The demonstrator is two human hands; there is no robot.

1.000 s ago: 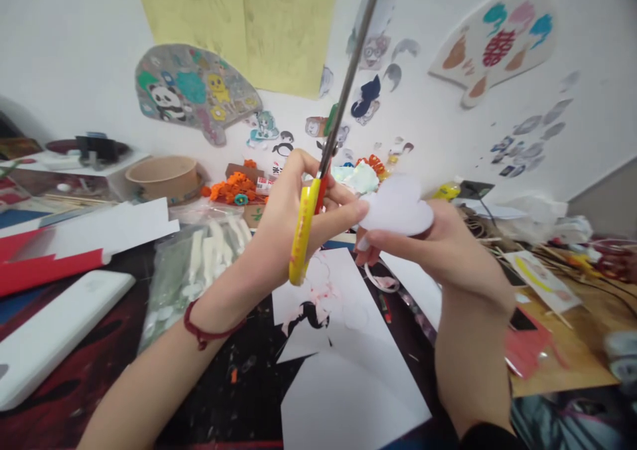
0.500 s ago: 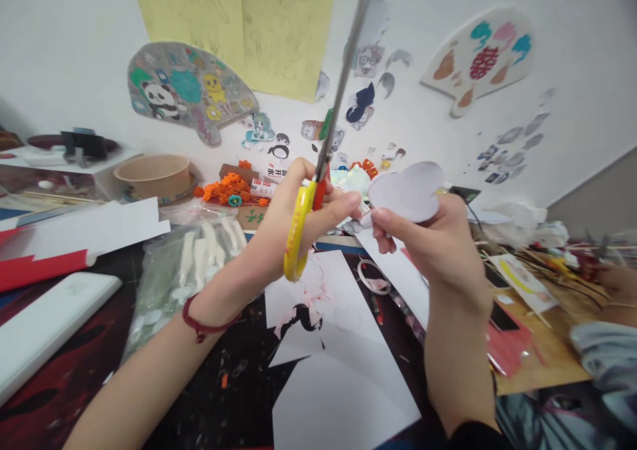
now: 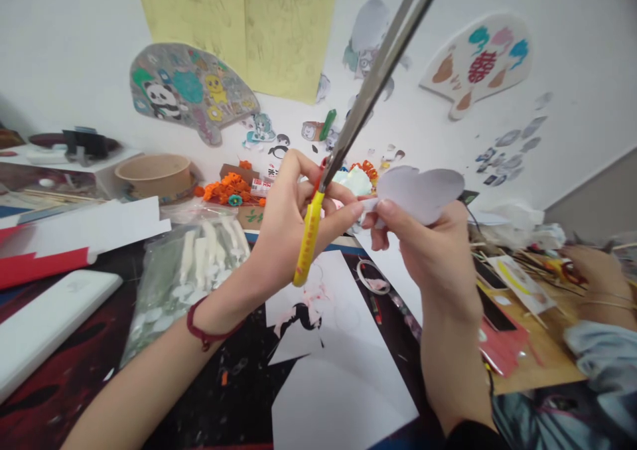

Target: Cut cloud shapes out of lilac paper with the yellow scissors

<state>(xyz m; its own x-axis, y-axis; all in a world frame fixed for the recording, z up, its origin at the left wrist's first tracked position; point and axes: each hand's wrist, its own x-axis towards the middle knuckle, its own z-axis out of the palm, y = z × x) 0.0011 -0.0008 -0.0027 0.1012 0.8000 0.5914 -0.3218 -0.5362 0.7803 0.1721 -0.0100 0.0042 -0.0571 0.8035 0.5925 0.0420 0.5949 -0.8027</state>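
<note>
My left hand (image 3: 303,218), a dark red cord round its wrist, is closed on scissors (image 3: 365,95). Their yellow handle (image 3: 309,244) hangs beside the palm, and the long blades point up and right, slightly apart and away from any paper. Thumb and fingertips of this hand meet the near edge of a white paper cutout (image 3: 421,191) with rounded lobes. My right hand (image 3: 432,251) pinches that cutout between thumb and fingers. Below both hands, white paper sheets (image 3: 343,397) lie on the dark tabletop, with pink and black cut pieces (image 3: 306,310) on top.
On the left are a clear bag of pale pieces (image 3: 199,264), a white box (image 3: 54,324) and red paper (image 3: 44,267). Orange flowers (image 3: 229,188) stand by the wall near a round tub (image 3: 154,174). At right, another person's arm (image 3: 604,277) reaches over a wooden board (image 3: 552,344).
The scissors have tilted to the right in my left hand, and their blades show slightly parted. The cutout has turned and shifted a little right, with both hands still meeting at it.
</note>
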